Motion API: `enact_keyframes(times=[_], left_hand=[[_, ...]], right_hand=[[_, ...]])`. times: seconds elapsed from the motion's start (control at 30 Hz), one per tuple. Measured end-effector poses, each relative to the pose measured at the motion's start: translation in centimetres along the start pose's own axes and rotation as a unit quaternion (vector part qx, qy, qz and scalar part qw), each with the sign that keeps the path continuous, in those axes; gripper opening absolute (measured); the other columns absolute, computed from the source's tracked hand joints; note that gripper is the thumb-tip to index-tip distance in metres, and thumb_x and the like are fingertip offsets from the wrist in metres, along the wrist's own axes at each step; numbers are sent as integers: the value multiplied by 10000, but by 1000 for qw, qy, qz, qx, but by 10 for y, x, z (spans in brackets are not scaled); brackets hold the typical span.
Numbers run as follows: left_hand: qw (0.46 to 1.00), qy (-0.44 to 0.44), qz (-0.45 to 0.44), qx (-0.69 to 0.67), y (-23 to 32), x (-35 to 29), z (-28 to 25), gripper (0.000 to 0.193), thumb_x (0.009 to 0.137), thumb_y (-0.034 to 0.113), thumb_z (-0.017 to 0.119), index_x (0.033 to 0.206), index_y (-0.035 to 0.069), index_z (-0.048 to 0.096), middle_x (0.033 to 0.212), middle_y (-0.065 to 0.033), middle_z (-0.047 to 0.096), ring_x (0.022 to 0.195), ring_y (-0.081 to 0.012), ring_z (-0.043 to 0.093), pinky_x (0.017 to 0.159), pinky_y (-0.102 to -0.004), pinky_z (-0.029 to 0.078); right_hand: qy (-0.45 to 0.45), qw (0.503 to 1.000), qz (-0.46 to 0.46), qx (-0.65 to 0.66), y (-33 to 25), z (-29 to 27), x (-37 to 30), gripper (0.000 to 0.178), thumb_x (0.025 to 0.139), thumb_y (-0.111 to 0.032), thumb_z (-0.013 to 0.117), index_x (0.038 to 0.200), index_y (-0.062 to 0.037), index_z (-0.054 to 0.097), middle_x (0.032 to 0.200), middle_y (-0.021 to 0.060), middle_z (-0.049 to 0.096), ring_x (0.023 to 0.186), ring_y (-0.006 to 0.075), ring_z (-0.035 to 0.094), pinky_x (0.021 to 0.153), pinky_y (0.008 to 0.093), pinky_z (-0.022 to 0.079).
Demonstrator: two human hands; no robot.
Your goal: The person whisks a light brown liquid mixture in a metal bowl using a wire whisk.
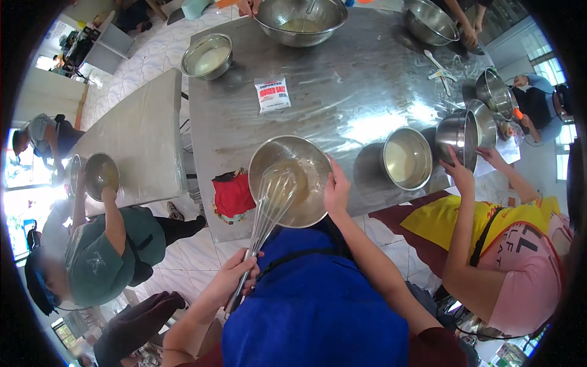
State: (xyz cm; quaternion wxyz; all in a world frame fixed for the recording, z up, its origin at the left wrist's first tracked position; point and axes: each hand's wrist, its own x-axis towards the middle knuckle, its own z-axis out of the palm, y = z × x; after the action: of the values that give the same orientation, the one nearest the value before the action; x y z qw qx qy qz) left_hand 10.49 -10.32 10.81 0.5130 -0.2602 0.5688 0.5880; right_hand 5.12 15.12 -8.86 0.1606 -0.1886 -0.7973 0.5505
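My left hand (233, 276) is closed round the handle of a wire whisk (263, 221). The whisk's wire loops reach into a steel mixing bowl (264, 158) at the table's near edge, in front of the blue apron. Inside the bowl lies a pale, wet mixture (301, 183), with whitish patches on the bowl's wall. My right hand (337, 191) grips the bowl's right rim, and the bowl looks tilted toward me. Just left of the bowl, a red cloth (233, 196) with a patterned edge lies on the table.
On the steel table (330, 104) stand a white packet (272, 95), a bowl of pale liquid (406, 159), another bowl (208, 56) and a large bowl (301, 24). A spoon (437, 70) lies far right. Co-workers handle bowls at both sides and across the table.
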Motion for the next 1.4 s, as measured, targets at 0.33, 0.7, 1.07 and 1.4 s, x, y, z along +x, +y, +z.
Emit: enact_keyframes(times=[0.33,0.7,1.07,1.4], left_hand=[[990,-3,34,136,-2,19,-4,546,959,268,410,1439,273,150,649,3,435,466,-81,401,413,-224,364],[924,12,72,374,-23,86,-33,573,938,274,434,1434,328,153,597,-93,506,470,-157,492,465,-305,452],[962,-88,34,258,-32,90,-16,557,957,251,407,1434,352,137,587,7,388,434,-85,381,375,-225,367],[963,-113,49,238,-24,77,-20,571,957,271,419,1441,327,121,591,3,377,432,-79,386,368,-233,370]], right_hand=[[18,1000,-20,1,3,0,-2,559,747,94,406,1256,-104,524,646,122,466,527,158,391,526,276,361],[39,998,-49,7,7,-1,-8,519,773,102,407,1245,-82,519,842,201,588,597,214,495,588,303,406],[90,991,-95,-15,11,2,-8,512,775,106,412,1250,-59,509,922,209,610,640,232,530,612,288,418],[77,992,-91,-33,13,3,-6,474,782,100,424,1231,-22,515,1018,212,615,801,270,615,702,319,455]])
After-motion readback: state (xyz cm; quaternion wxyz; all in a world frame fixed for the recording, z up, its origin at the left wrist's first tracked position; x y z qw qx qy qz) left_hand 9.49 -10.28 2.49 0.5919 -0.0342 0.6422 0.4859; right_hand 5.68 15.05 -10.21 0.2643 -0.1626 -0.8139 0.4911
